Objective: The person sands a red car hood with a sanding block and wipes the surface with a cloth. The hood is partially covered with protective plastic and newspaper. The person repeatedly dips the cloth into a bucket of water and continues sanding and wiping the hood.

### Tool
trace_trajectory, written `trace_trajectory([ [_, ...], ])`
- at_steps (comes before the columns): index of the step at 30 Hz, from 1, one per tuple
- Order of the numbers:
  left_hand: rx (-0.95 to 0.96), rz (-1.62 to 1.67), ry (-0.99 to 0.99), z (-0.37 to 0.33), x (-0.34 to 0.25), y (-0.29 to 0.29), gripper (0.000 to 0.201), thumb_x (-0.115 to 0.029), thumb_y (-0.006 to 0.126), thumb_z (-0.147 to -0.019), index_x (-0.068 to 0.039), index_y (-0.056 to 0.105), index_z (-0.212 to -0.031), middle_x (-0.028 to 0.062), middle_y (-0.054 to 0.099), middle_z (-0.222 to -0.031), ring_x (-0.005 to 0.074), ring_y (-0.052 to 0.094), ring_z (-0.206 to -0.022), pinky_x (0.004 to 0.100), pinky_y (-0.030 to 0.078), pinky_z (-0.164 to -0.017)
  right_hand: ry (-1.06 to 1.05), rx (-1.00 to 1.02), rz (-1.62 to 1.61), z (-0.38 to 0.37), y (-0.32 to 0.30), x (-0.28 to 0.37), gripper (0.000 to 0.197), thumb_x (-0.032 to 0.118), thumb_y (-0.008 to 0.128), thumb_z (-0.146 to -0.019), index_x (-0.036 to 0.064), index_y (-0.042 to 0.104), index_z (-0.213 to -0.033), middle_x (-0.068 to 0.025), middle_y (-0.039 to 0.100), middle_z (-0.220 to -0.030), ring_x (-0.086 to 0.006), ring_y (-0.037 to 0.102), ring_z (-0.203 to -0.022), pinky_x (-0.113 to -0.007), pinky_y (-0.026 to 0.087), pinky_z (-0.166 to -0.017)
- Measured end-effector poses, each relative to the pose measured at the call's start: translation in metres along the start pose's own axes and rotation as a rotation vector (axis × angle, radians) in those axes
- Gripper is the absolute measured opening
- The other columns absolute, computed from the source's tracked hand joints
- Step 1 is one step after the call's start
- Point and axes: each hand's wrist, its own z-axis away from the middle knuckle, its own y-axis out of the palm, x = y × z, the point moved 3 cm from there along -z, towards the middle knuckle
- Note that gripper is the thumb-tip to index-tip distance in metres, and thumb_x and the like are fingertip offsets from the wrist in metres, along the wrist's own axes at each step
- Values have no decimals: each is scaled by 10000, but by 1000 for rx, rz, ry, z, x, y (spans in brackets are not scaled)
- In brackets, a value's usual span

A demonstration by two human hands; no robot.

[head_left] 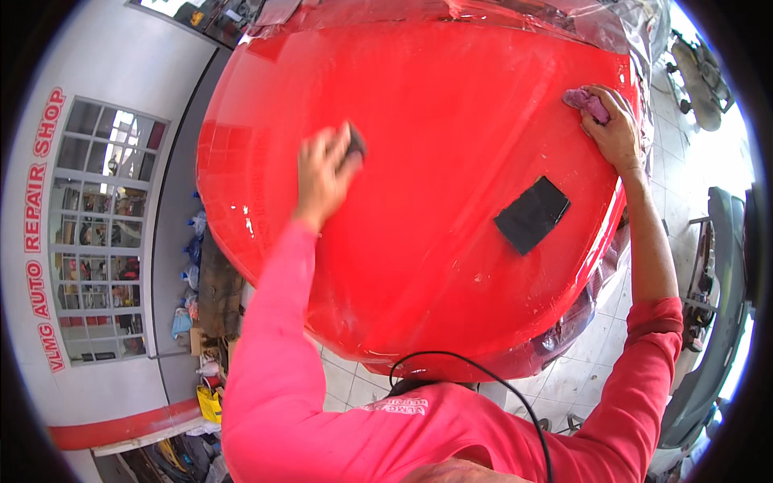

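A car's red hood (pixel 403 249) fills the middle of the view, its paint dull in places and glossy toward the left. My left hand (pixel 322 175) is over the left-centre of the hood. Its fingers press a small dark piece of what looks like sandpaper (pixel 356 145) against the paint; motion blurs it a little. At the hood's right edge, my right hand (pixel 616 135) grips a crumpled purple cloth (pixel 586 102) resting on the surface. A flat black rectangular sheet (pixel 533 215), much like sandpaper, lies on the hood nearer to me, below the right hand.
Clear plastic sheeting (pixel 624 32) covers the car beyond the hood. A thin black cable (pixel 483 368) loops near my chest. To the right, a grey bumper (pixel 713 314) stands on the tiled floor (pixel 592 354). Bags and boxes line the left wall beneath a paned window (pixel 105 229).
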Motion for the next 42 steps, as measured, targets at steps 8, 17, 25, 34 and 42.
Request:
trace_trajectory([
  [8, 158, 81, -14, 111, -36, -47, 666, -511, 728, -1025, -85, 654, -1531, 174, 625, -1372, 366, 602, -1189, 571, 465, -1047, 40, 12, 16, 0, 1, 9, 472, 228, 777, -894, 98, 728, -1345, -126, 716, -1391, -352, 654, -1332, -453, 516, -1146],
  [17, -33, -286, -108, -134, 100, 53, 565, -506, 722, -1025, -152, 712, -1465, 146, 677, -1280, 424, 622, -1105, 547, 547, -926, 24, 3, -39, -14, 11, 24, 458, 265, 775, -893, 105, 737, -1320, -114, 722, -1365, -357, 664, -1303, -462, 529, -1123],
  [25, 252, 49, 226, 128, -108, -68, 722, -625, 737, -967, -111, 699, -1473, 156, 637, -1356, 377, 608, -1192, 561, 487, -1043, 75, -24, 14, -8, 2, 19, 458, 256, 791, -878, 118, 749, -1313, -102, 726, -1364, -352, 656, -1313, -467, 532, -1122],
  [34, -8, -267, -90, -203, 96, 83, 578, -539, 691, -1033, -151, 714, -1460, 160, 684, -1279, 433, 630, -1185, 545, 522, -1008, -12, -27, -122, -20, 16, 34, 445, 270, 785, -883, 127, 751, -1302, -91, 739, -1326, -341, 684, -1265, -460, 543, -1094],
  [42, 241, 48, 220, 92, -125, -44, 719, -562, 746, -985, -75, 669, -1508, 170, 625, -1387, 379, 573, -1269, 549, 454, -1095, 31, -88, -4, -10, -3, 18, 441, 253, 778, -874, 138, 753, -1299, -95, 744, -1320, -348, 677, -1273, -464, 545, -1095],
])
